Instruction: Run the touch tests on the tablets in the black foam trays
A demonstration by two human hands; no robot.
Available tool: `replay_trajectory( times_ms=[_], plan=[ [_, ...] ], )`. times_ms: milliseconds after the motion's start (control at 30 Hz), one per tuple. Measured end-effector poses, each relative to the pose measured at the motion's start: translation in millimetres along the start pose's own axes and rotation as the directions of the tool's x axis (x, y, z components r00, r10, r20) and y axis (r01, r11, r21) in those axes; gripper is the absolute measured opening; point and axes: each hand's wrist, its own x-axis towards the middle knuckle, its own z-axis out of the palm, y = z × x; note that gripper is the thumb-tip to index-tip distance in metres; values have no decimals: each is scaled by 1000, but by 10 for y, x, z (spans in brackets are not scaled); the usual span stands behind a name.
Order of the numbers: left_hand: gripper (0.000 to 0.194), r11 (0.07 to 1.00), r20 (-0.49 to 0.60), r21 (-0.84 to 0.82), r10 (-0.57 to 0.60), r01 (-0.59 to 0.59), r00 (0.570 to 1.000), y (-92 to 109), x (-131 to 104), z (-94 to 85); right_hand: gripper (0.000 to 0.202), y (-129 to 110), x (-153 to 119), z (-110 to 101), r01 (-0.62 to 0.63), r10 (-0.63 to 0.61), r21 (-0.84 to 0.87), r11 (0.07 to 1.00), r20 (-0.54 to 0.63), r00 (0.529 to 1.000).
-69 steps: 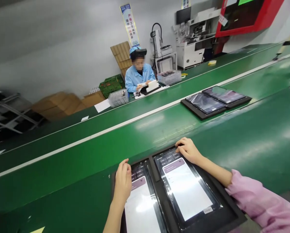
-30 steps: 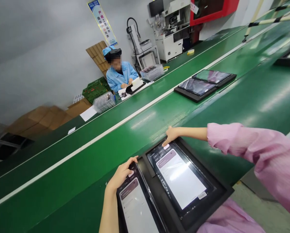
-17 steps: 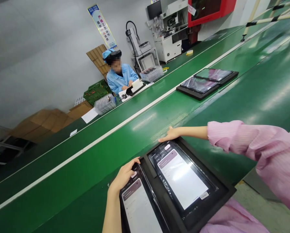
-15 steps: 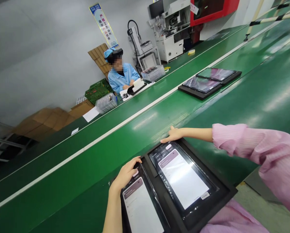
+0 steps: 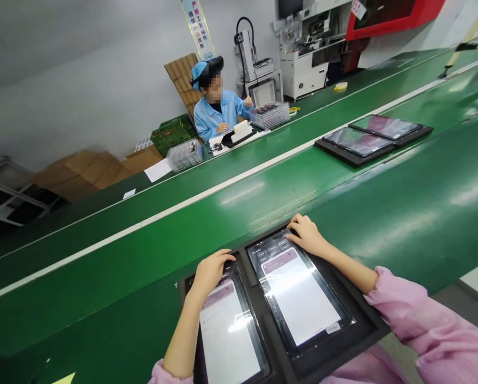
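Observation:
A black tray [image 5: 276, 341] lies at the near side of the green work surface, partly overhanging its edge. It holds two lit tablets side by side, the left tablet [image 5: 226, 325] and the right tablet [image 5: 303, 293], each with a white screen and glossy film. My left hand [image 5: 213, 274] is bent over the far end of the left tablet, fingers curled at the tray's far rim. At the right tablet's far corner, my right hand [image 5: 308, 234] grips the tray's far rim, thumb towards the screen. The undersides of the fingers are hidden.
Another black tray [image 5: 357, 161] with two tablets lies farther right on the green belt [image 5: 175, 234]. Across the line a person in blue [image 5: 218, 109] sits by stacked clear trays [image 5: 270, 116]. Yellow tape [image 5: 340, 86] lies at the back right.
My right hand has gone from stretched out along the tray's far edge to bent around it. My left hand stays at the left tablet's far end. The co-worker has lifted a hand towards the clear trays.

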Motion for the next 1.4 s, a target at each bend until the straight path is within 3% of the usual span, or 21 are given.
replay_trajectory(
  times_ms=[200,300,367,500,600,667,733,833,1000,1100,1167,1267,1333,1400],
  plan=[
    [33,999,-14,39,21,-20,1000,208,-86,63,33,14,-50,-28,0,4,46,999,-93,996],
    [49,985,-23,173,29,-24,999,353,-171,183,33,17,-148,-62,41,-36,40,998,-110,993],
    [60,974,-26,227,-1,7,1000,428,-193,276,26,25,-246,-81,44,-50,-59,997,-108,993],
    [64,976,-34,219,-7,15,999,483,-182,403,16,106,-450,-88,33,-59,-373,927,-58,997],
    [68,985,-32,172,8,-3,999,430,-184,413,18,231,-512,-7,68,-87,-361,930,-37,995],
    [81,992,3,105,63,-63,998,348,-204,379,29,329,-509,90,102,-126,-265,959,-74,989],
    [101,987,33,-13,160,-160,987,242,-235,331,56,422,-497,183,149,-167,-180,972,-88,982],
    [127,959,46,-141,254,-245,966,107,-273,295,97,513,-508,237,209,-214,-142,968,-18,977],
    [144,962,103,-88,269,-260,958,67,-276,352,121,472,-572,163,241,-235,-179,954,53,970],
    [142,964,101,-78,262,-254,960,115,-275,348,109,447,-549,155,227,-231,-151,962,-6,973],
    [130,970,67,-72,238,-233,969,163,-276,335,76,486,-502,168,230,-236,-85,969,-65,970],
    [91,989,-32,-43,144,-145,989,252,-269,354,21,566,-447,176,198,-208,-88,976,-124,970],
    [76,997,-76,2,83,-83,994,315,-252,406,11,562,-457,148,166,-191,-185,968,-122,974],
    [78,997,-95,59,53,-48,994,374,-228,473,16,486,-506,83,146,-180,-301,942,-90,979]
  ],
)
